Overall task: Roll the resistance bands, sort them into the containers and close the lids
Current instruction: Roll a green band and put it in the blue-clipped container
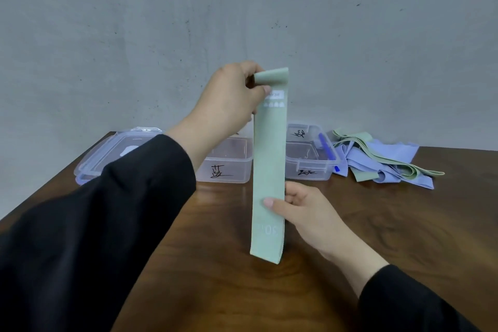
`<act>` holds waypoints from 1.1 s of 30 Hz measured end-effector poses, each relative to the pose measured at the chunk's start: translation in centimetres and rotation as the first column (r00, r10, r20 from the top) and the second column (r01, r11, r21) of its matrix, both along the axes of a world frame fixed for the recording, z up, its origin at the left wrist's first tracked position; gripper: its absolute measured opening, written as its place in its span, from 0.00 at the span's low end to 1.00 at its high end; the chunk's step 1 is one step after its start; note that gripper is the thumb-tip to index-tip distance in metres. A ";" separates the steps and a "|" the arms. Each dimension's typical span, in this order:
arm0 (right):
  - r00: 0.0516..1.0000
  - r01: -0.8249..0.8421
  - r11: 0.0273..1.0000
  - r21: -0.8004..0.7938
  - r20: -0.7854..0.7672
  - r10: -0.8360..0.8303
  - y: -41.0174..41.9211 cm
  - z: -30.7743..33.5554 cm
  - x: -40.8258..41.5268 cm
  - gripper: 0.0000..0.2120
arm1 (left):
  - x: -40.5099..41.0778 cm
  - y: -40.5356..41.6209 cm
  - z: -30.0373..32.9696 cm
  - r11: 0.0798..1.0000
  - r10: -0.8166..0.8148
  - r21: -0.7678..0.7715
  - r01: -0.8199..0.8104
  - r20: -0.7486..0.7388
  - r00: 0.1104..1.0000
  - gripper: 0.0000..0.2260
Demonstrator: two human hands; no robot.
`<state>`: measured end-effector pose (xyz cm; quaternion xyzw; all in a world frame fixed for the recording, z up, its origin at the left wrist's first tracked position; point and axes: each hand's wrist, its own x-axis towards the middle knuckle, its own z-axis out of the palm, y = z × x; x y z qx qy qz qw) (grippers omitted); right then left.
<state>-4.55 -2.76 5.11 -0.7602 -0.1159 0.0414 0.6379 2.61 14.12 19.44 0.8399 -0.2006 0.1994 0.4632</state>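
At centre frame, the left hand [231, 94] pinches the curled top end of a green resistance band [269, 164], which hangs upright over the wooden table [404, 224], while the right hand [304, 210] pinches its lower part between thumb and fingers. Behind it stand clear containers [310, 162], with a pile of loose bands [382, 162] at right. The springy roll could uncurl if the top pinch loosens.

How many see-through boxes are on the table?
2. One clear box sits behind the left hand's arm; another clear box is right of the hanging green band. A loose lid lies far left.
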 end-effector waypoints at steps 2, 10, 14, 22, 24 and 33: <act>1.000 0.014 1.000 -0.006 -0.025 -0.014 -0.5 0.3 -1.0 0.09 | 0.9 -0.3 -0.3 1.000 -0.012 -0.001 0.012 -0.022 1.000 0.01; 0.976 0.207 0.804 -0.557 0.066 -0.206 -1.3 -2.8 -1.5 0.17 | 3.6 -2.6 -7.5 0.928 0.055 0.374 0.003 -0.144 0.988 0.14; 0.896 0.444 0.622 -0.645 0.315 -0.313 -2.3 -4.2 -0.8 0.24 | 0.3 -2.3 -11.5 0.896 0.040 0.441 -0.057 0.047 0.998 0.16; 0.969 0.217 0.614 -0.759 0.243 -0.041 -2.0 -4.9 -0.6 0.25 | -4.1 0.6 -18.9 0.837 0.027 0.545 0.057 -0.145 0.989 0.18; 0.969 0.205 0.614 -0.762 0.245 -0.019 -1.9 -5.1 -0.1 0.25 | -3.7 0.8 -19.1 0.837 0.018 0.544 0.063 -0.141 0.990 0.18; 0.960 0.186 0.795 -0.577 0.281 -0.021 -2.5 -3.8 -0.9 0.14 | -4.5 2.1 -18.7 0.881 -0.047 0.450 0.143 -0.217 0.975 0.11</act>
